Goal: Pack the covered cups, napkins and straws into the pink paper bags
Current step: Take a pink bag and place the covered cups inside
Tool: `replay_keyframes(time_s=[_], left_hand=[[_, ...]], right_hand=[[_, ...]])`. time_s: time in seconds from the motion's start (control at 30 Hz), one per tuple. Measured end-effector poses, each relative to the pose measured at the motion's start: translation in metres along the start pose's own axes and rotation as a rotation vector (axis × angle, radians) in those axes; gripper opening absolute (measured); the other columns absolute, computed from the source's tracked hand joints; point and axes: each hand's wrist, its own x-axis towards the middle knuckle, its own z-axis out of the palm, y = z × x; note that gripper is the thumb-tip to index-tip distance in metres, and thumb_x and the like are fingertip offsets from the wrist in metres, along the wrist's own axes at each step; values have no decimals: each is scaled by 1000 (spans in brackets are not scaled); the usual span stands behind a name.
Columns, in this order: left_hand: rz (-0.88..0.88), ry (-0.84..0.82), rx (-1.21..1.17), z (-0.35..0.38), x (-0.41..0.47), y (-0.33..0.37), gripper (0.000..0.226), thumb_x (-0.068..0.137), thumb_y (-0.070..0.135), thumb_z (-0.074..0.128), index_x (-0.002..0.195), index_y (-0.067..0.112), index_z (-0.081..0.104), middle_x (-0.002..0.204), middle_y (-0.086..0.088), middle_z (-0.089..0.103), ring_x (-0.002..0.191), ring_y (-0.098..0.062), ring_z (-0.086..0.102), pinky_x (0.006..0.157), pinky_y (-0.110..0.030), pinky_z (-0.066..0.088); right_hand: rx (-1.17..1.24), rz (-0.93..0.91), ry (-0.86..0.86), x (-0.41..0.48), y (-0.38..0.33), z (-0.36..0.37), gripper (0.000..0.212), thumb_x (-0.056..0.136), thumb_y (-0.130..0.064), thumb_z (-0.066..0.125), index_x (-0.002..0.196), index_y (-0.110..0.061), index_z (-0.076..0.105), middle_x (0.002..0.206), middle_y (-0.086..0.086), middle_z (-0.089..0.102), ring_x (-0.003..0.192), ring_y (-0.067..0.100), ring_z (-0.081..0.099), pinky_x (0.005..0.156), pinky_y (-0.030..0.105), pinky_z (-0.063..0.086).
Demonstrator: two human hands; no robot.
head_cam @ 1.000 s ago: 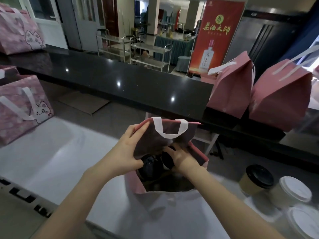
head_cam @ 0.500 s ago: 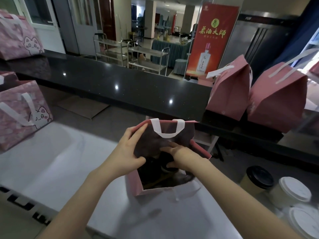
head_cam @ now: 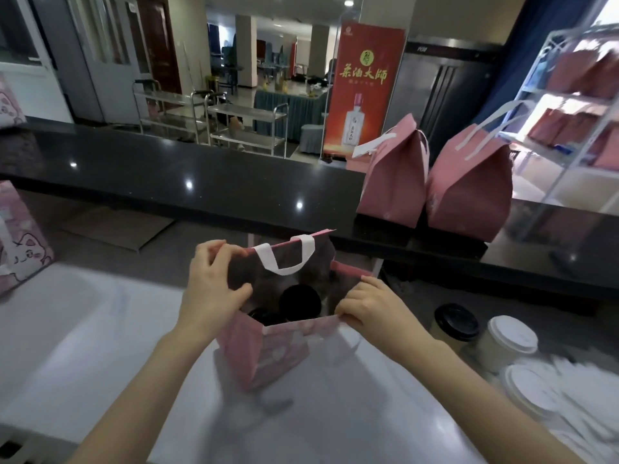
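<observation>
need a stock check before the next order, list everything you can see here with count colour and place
open bag: 1, pink, white counter centre, held at both rims
black-lidded cups in bag: 2 visible, inside open bag
closed bags: 2, pink with white handles, black ledge at right
cat-print bags: 2 partly visible, pink, left edge
loose black-lidded cup: 1, right of open bag
white-lidded cups: 2, far right
banner: 1, red, behind ledge
left hand: grips far rim
right hand: pinches near rim

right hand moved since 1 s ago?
Yes. The right hand came up out of the open pink bag and now pinches its near right rim.
</observation>
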Motion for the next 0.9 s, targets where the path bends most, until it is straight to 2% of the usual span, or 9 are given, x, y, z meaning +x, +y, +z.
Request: replay_keyframes(time_s=[0.17, 0.37, 0.5, 0.6, 0.77, 0.9], left_hand=[[127, 111, 142, 0, -9, 19, 33, 69, 12, 81, 94, 20, 61, 122, 2, 50, 111, -23, 45, 69, -30, 46], [184, 214, 149, 12, -24, 57, 25, 75, 14, 76, 94, 21, 62, 106, 5, 55, 97, -18, 48, 64, -24, 37], [113, 267, 210, 27, -33, 88, 24, 77, 14, 74, 98, 19, 62, 103, 0, 56, 94, -24, 49, 57, -31, 38], [115, 304, 250, 42, -40, 112, 26, 78, 13, 73, 99, 19, 60, 104, -4, 57, 95, -29, 49, 56, -33, 37], [131, 342, 290, 79, -56, 156, 26, 79, 14, 72, 101, 17, 59, 102, -8, 57, 94, -30, 48, 59, -36, 39], [183, 316, 184, 130, -74, 214, 24, 79, 13, 70, 100, 19, 59, 99, -7, 60, 90, -30, 54, 67, -43, 47]], right_hand=[[-53, 58, 93, -17, 16, -8, 6, 85, -20, 70, 84, -21, 76, 82, -5, 70, 85, 18, 64, 100, 33, 41], [-34, 14, 218, -32, 28, -9, 12, 72, -14, 82, 81, -20, 77, 80, -5, 71, 85, 18, 67, 92, 33, 50], [40, 41, 241, -41, 33, -7, 25, 72, -9, 80, 97, -15, 76, 99, 1, 74, 100, 23, 67, 94, 38, 50], [97, 37, 267, -61, 43, -10, 31, 72, -6, 78, 102, -12, 73, 110, 7, 71, 106, 26, 65, 96, 41, 49], [176, 57, 334, -131, 96, -30, 15, 82, -9, 69, 96, -10, 73, 106, 6, 70, 100, 27, 64, 94, 39, 48], [193, 165, 285, -202, 157, -45, 12, 84, -12, 68, 94, -9, 74, 103, 4, 71, 97, 26, 64, 90, 39, 49]])
